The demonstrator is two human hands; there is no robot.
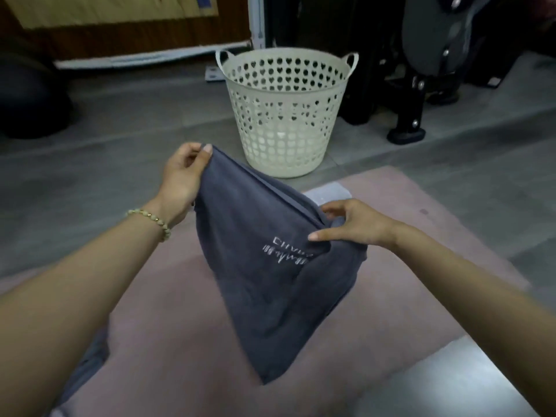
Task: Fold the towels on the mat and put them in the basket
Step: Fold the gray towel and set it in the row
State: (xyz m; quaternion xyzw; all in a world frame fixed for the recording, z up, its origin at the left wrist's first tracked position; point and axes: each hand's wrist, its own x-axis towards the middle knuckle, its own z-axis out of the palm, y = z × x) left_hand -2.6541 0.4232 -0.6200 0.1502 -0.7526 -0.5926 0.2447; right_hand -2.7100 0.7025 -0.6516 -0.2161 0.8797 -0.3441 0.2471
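One dark grey towel [270, 272] held in the air over the pink mat [180, 341], hanging down to a point at 6 o'clock, white lettering on its front. Top corner at 11 o'clock pinched between thumb and fingers of the left hand [183, 179]; edge at 3 o'clock pinched in a bunch by the right hand [352, 224]. Beaded bracelet [150, 219] on the left wrist. At 12 o'clock, cream perforated basket [285, 115], upright on grey floor [105, 152], just past the mat.
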